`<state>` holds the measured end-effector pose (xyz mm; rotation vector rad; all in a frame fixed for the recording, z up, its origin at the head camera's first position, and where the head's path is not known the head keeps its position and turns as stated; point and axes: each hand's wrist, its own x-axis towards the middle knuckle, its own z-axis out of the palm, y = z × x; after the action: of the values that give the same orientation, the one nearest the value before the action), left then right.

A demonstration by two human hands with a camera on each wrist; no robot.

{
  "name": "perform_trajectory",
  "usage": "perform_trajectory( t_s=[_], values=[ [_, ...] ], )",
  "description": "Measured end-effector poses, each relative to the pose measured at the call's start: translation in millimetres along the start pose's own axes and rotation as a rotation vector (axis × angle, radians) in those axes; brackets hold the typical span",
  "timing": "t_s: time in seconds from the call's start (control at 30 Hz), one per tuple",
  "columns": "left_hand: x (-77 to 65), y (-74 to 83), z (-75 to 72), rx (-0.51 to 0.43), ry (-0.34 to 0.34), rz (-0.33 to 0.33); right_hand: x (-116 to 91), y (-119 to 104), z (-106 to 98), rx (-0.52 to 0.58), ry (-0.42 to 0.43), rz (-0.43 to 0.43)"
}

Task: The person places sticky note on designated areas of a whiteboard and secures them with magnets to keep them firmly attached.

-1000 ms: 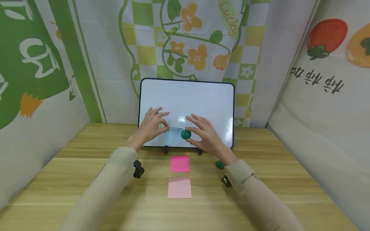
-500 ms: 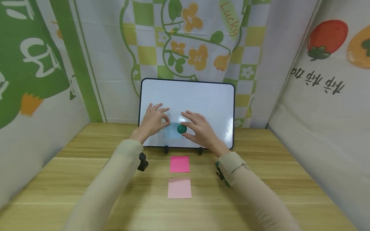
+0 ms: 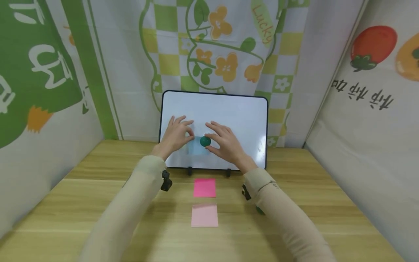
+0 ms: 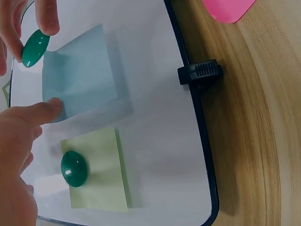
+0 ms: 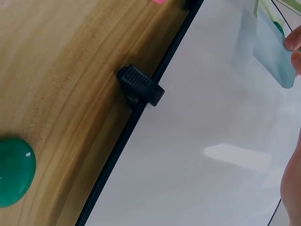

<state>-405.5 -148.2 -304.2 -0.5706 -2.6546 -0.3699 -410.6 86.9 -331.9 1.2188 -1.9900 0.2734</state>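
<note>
1. By the left hand, a blue note is pinched; by the right hand, a green magnet, before the whiteboard.
2. The magnet's long axis is slanted in left-wrist view.
3. Four notes, at least three magnets are seen.

Blue note & grn magnet higher up whiteboard.
</note>
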Motion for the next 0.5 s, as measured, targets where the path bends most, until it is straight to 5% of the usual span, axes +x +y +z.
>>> perform_trajectory(
  t_s=[0.5],
  values=[
    [7.4, -1.1, -0.2, 0.085, 0.029, 0.014, 12, 1, 14, -0.106, -0.061, 0.032]
  ],
)
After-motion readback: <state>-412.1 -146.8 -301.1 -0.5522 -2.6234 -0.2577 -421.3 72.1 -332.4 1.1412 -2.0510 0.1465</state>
